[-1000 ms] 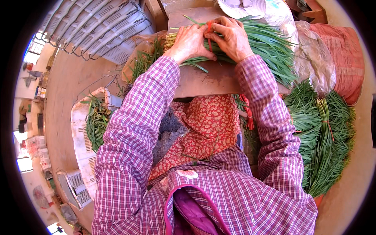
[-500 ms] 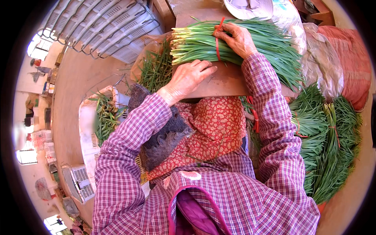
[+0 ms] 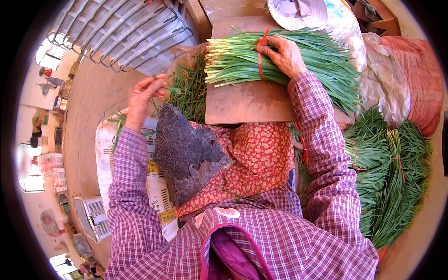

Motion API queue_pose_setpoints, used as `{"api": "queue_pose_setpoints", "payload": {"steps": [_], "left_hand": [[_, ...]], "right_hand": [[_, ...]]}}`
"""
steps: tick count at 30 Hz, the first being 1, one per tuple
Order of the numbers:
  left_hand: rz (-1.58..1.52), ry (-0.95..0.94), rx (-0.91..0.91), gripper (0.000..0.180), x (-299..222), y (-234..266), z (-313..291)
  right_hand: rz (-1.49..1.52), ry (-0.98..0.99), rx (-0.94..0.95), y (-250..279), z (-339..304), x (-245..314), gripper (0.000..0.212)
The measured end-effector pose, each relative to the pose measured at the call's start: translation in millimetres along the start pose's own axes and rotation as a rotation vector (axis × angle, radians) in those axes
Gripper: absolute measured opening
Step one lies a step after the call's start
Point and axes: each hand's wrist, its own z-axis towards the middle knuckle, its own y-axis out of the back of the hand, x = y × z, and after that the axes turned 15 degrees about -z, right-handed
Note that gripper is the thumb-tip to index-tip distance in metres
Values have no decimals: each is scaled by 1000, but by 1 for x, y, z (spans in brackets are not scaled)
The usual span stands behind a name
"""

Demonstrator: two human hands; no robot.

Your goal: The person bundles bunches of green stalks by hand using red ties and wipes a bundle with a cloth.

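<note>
A thick bundle of long, flat green leaves, its pale ends lined up at the left, is laid across a smooth brown board. A thin red band is looped around it and is pinched by the bent fingers of the right hand. The left hand is raised left of the board, fingers curled; a green strip is seen at its fingertips, but whether it is gripped cannot be told through the blur. Leaf scraps are heaped just left of the board. Below the board, a coarse grey cloth is draped over red flowered fabric. Tied bundles are piled to the board's lower right, and wrinkled clear plastic and a red sack are set to its right. A white slotted basket and a dull brown floor are seen to the board's left.
</note>
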Motion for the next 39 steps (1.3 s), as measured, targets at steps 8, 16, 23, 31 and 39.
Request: {"api": "queue_pose_setpoints", "payload": {"steps": [8,16,23,31,39], "left_hand": [[979,-625,168,49,-56,-43,57],[717,-265,516,50,0,-205,186],[807,-465,453,35,25,-234,124],[731,-574,368,28,9,-228,69],[749,-339,617,39,-42,-212,152]], "right_hand": [[-34,56,-96,1,-6,-4,21],[-83,149,-151,5,-8,7,18],[-303,171,-197,28,-30,31,13],[-331,229,27,40,-20,27,19],[-245,140,167,31,-20,18,23]]}}
